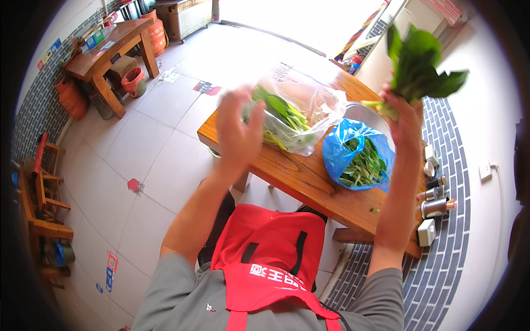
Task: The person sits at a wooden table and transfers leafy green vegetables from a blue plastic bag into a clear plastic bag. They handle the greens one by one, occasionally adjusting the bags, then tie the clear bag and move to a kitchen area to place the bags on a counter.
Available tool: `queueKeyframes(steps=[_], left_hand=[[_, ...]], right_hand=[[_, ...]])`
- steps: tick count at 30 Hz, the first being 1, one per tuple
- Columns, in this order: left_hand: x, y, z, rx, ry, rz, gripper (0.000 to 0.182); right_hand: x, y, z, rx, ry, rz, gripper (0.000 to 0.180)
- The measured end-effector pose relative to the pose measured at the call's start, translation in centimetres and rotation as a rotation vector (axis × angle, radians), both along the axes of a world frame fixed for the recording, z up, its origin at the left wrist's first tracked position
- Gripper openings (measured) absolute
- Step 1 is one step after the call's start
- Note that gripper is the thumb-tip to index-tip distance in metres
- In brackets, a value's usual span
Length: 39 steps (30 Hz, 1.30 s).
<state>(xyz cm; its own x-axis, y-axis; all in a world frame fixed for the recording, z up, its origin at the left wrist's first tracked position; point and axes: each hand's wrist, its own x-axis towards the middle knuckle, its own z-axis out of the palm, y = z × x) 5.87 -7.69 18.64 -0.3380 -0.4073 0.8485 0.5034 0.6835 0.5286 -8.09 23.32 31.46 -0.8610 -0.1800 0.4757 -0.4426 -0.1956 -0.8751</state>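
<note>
My right hand [401,113] is raised at the wall side of the wooden table and grips a bunch of leafy greens [418,68] by its pale stems, leaves upward. My left hand [240,130], blurred, hovers by the table's left end with thumb and fingers apart and nothing visible between them. Beside it, a clear plastic bag [327,101] lies spread open with long-stemmed greens [285,113] inside. Nearer the wall is a blue plastic bag [333,145], its mouth open on small loose leaves [364,165]. A round metal basin [368,113] is partly hidden behind the blue bag.
Along the wall side of the wooden table [290,173] stand a metal holder with sticks [437,207], jars [434,182] and white boxes [426,232]. A leaf scrap [374,209] lies on the tabletop. Wooden stools [51,182], a second table [120,37] and gas cylinders [155,33] are leftward.
</note>
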Motion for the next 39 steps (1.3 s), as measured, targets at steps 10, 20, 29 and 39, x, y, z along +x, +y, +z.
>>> queueKeyframes(steps=[10, 20, 29, 39], left_hand=[[-8.3, -9.3, 2.9, 0.519, -0.551, -0.506, 0.016], [-6.6, -8.6, 2.2, 0.768, -0.427, -1.016, 0.012], [-5.5, -6.8, 5.1, 0.636, -0.431, -0.896, 0.008], [-7.9, -4.4, 7.4, 0.562, -0.358, -0.765, 0.008]], right_hand=[[-2.0, -13.4, -10.9, 0.894, 0.087, 0.209, 0.032], [-3.5, -14.2, -13.5, 1.481, 0.330, 0.162, 0.036], [-2.8, -15.5, -15.8, 1.961, 0.167, 0.170, 0.063], [1.5, -15.4, -17.6, 1.768, 0.283, 0.096, 0.067]])
